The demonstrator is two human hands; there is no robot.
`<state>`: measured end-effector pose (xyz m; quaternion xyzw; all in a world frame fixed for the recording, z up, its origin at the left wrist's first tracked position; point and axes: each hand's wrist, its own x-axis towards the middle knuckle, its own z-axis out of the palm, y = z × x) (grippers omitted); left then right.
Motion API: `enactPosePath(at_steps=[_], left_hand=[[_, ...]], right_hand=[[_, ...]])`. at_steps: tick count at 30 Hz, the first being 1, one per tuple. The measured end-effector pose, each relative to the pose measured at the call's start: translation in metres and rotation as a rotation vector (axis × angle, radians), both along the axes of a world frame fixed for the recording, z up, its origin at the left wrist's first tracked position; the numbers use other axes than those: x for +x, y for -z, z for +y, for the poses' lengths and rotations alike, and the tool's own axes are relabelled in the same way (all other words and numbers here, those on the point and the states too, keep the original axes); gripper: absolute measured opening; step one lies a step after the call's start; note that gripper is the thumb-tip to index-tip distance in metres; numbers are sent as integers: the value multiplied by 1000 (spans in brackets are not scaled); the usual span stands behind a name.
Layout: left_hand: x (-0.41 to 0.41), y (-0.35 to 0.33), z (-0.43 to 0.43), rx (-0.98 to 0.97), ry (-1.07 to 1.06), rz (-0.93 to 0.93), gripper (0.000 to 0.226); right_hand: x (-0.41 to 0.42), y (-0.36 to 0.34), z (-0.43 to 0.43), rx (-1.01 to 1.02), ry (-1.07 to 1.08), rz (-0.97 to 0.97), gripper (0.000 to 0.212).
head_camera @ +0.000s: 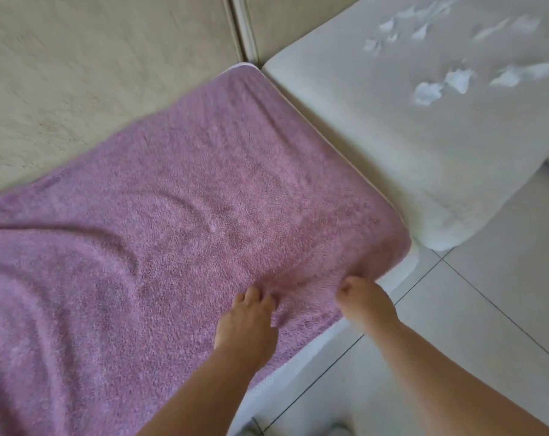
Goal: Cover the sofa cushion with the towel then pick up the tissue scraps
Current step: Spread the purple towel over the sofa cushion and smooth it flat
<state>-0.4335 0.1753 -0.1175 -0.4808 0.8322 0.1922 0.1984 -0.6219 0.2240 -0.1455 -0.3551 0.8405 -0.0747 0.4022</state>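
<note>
A purple towel (178,199) lies spread over the left sofa cushion (301,363), whose white front edge shows below it. Soft wrinkles run across the towel's left part. My left hand (246,319) pinches the towel near its front edge. My right hand (366,302) grips the towel's front right corner at the cushion's edge. Several white tissue scraps (427,91) lie scattered on the neighbouring white cushion (377,127) at the upper right, apart from both hands.
The beige sofa backrest (93,58) rises behind both cushions. A narrow gap separates the two seat cushions. White floor tiles (487,309) with dark grout lines fill the lower right.
</note>
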Motion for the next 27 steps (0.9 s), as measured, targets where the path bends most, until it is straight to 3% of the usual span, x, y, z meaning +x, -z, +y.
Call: enactPosePath(at_steps=[2,7,10,13,16,18,20,22,24,27], left_hand=[[-6,1,-8,53,-2,-25,41],[-25,10,-33,136,51,-155,49],[-28,8,-48,178,139,-186,45],[-18,4,-61,189,129,-36,29],[-6,4,-78,11,63,190,17],[0,10,-88,-89,4,253,30],[7,16,-97,-85,-53,208,49],[19,26,-102,-81,-88,96,60],[39,32,-108,-87,-150,4,66],[62,25,-121,-61,-158,-33,74]], right_hand=[[-17,7,-1,-55,226,11,6],[-28,23,-16,-112,651,-104,40],[-40,25,-18,-86,664,5,33],[-48,13,-21,-83,668,183,31],[-26,-10,-48,-299,365,318,37],[6,-22,-73,-483,-42,366,41],[48,-26,-93,-539,-375,355,42],[82,-18,-101,-535,-591,289,44],[94,-6,-110,-393,-720,302,52],[64,12,-136,-205,-660,432,64]])
